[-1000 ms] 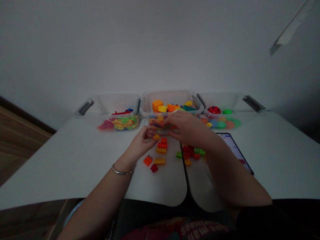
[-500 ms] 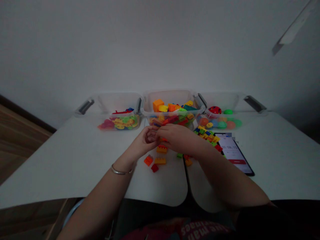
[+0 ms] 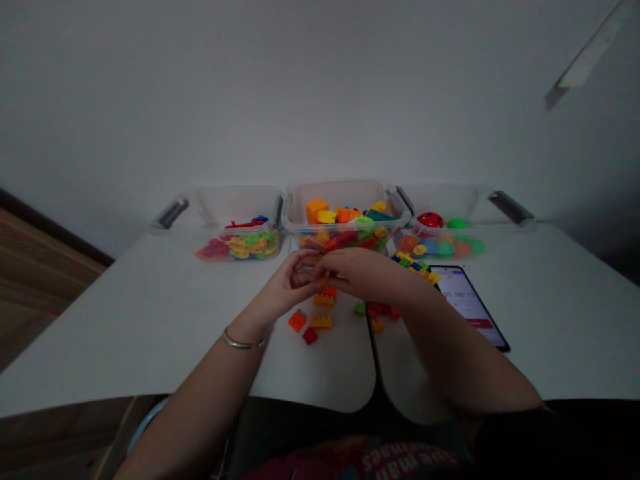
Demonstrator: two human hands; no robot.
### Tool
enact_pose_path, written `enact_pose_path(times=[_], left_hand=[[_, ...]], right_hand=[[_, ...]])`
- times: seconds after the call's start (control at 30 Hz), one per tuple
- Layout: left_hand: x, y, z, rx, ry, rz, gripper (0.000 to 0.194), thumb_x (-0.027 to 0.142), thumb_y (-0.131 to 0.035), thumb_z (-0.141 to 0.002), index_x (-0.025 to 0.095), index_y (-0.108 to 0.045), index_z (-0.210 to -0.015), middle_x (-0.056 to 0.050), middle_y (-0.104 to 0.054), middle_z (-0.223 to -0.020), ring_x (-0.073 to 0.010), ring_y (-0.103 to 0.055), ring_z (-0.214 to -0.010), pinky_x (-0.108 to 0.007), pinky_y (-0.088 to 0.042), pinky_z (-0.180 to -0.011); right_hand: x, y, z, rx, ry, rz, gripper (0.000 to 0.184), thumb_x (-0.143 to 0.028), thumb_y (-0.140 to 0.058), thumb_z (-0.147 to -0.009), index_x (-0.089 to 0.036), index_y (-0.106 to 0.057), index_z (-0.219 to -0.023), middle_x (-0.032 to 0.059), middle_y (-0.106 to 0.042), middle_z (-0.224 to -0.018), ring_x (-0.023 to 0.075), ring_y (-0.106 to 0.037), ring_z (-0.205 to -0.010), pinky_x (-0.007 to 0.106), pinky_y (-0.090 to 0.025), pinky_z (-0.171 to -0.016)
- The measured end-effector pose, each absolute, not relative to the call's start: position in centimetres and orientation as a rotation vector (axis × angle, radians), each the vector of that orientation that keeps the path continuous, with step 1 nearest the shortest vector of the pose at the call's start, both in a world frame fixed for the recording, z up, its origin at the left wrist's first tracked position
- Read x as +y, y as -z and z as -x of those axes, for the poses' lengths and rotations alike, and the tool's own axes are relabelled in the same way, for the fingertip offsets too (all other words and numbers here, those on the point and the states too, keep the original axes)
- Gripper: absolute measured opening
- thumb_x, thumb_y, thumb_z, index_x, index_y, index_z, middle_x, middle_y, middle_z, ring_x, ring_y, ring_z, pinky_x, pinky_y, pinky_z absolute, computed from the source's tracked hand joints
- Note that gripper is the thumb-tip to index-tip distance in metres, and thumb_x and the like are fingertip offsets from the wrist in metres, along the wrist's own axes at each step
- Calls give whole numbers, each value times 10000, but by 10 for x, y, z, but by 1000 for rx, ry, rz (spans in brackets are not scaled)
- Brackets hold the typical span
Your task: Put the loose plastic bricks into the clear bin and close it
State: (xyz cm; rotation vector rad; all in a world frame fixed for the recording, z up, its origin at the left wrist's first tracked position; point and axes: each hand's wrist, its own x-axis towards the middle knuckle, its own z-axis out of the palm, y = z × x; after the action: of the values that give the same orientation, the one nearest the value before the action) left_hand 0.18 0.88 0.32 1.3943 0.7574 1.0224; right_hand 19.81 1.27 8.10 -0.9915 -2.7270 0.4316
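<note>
Left hand and right hand meet at a small orange piece

In the head view, the two hands are brought together above the white table, in front of the middle container. The left fingers are curled inward, with the thumb pointing to the right hand. The right fingers are bent downward. The small orange piece is partly visible between the fingertips; which hand is pinching it, I cannot tell, because the fingers cover it.

Just below the hands lie some red and yellow bricks. Nearer to the person are an orange brick, a yellow brick and a dark red brick. A green brick is beside the red bricks, which the right forearm partly hides. Behind this forearm, a multicoloured brick assembly is seen near the phone. The left container and the right container stand at both sides of the middle one, and all three hold colourful toys.
</note>
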Motion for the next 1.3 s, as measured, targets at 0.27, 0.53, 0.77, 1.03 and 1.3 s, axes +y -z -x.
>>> enact_pose_path(times=[0.27,0.53,0.77,1.03,1.3], left_hand=[[10,0,5,1031,-1214,-1586,330,244,-680,-792,172,-612,-1107,-10,-614,-865,-119,-584,-742,-255,-479,-696],[12,2,7,1185,-1128,-1830,204,262,-579,-840,154,-648,-999,-37,-656,-842,-138,-571,-712,-271,-458,-660],[11,1,8,1280,-951,-2391,183,182,-506,-879,178,-654,-986,-46,-642,-900,-168,-599,-829,-315,-496,-771],[10,-1,7,1304,-821,-2457,181,184,-525,-884,168,-659,-1005,-67,-651,-980,-189,-618,-935,-335,-510,-852],[11,-2,5,1234,-648,-2526,273,189,-537,-879,187,-664,-1120,-87,-647,-1031,-207,-615,-948,-365,-520,-870]], right_hand=[[24,-97,-248,-2193,-87,1251,270,-146,-535,-864,-196,-675,-1090,76,-711,-1055,203,-663,-886,330,-501,-773],[43,-89,-269,-2065,79,1352,210,-144,-544,-839,-199,-705,-962,87,-721,-1007,233,-668,-934,375,-504,-847],[42,-89,-261,-2293,114,1466,264,-253,-476,-903,-175,-727,-927,99,-734,-999,232,-648,-912,349,-473,-811],[36,-92,-249,-2424,188,1622,303,-308,-462,-913,-157,-690,-1043,126,-726,-1015,262,-642,-913,361,-446,-771],[37,-87,-246,-2460,251,1568,265,-304,-519,-891,-135,-676,-1021,146,-713,-1011,287,-634,-947,390,-450,-821]])
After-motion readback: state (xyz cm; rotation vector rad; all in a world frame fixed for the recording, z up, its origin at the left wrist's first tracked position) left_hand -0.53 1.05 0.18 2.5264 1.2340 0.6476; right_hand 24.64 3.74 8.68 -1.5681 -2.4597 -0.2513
